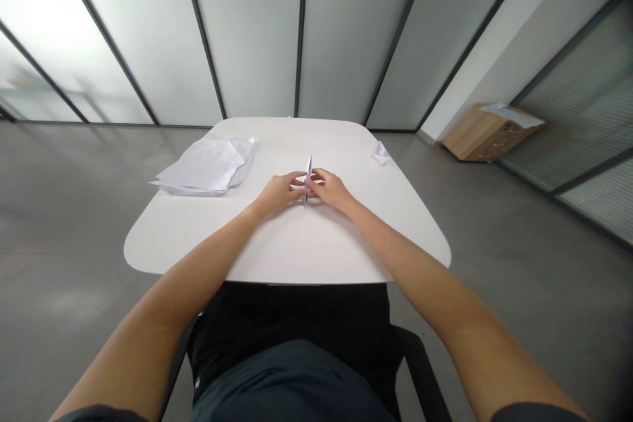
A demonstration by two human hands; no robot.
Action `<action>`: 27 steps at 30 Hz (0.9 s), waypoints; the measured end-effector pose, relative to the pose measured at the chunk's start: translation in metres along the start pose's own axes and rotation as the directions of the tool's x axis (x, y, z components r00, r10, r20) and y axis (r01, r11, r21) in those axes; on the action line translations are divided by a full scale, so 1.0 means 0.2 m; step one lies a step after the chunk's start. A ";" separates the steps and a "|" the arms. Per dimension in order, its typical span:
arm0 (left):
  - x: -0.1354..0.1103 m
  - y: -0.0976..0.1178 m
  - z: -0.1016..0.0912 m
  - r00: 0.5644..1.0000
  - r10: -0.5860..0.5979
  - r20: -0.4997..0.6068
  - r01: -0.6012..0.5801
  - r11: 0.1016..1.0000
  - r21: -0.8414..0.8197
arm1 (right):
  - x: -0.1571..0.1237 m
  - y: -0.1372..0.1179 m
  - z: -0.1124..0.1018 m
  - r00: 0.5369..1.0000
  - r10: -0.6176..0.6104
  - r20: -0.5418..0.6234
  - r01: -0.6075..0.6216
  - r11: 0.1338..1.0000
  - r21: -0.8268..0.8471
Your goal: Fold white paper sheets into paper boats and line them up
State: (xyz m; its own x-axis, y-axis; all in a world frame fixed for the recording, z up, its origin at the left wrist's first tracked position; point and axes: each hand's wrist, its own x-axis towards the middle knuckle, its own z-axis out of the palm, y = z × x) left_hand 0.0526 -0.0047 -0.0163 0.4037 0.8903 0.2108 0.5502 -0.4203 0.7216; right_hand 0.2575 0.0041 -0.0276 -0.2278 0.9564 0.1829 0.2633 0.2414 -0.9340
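A small piece of folded white paper (309, 165) stands edge-on between my two hands, over the middle of the white table (301, 250). My left hand (281, 192) pinches it from the left side. From the right, the fingers of my right hand (331, 188) close on the same paper, thumb toward me. Its narrow edge faces me, so the shape of the folds is hard to make out. The fingertips of both hands nearly meet around it.
Loose sheets of white paper (202, 165) lie in a stack at the table's left. A small folded paper piece (380, 153) rests near the right edge. A wooden cabinet (487, 135) stands on the floor at the right, before frosted glass panels (257, 33).
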 end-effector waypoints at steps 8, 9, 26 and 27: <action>-0.01 0.00 -0.02 1.000 -0.007 -0.001 0.007 1.000 -0.001 | 0.01 0.03 -0.01 0.999 0.002 0.039 -0.001 1.000 -0.016; -0.01 0.01 -0.02 1.000 -0.019 -0.008 0.019 1.000 0.015 | 0.02 0.04 -0.02 0.999 -0.012 0.029 0.014 0.999 -0.047; -0.01 0.04 0.02 0.990 -0.041 -0.131 0.063 0.984 0.169 | -0.05 -0.07 0.04 0.974 -0.227 0.009 0.216 0.910 -0.353; -0.01 0.05 0.02 0.989 -0.040 -0.141 0.067 0.979 0.193 | -0.05 -0.07 0.04 0.975 -0.224 0.003 0.209 0.902 -0.378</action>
State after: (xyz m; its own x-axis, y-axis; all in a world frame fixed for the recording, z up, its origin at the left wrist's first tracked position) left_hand 0.0594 -0.0121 -0.0116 0.2745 0.9220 0.2730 0.7069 -0.3859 0.5928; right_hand 0.2484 -0.0108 -0.0183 -0.2839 0.8775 0.3866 0.5444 0.4794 -0.6884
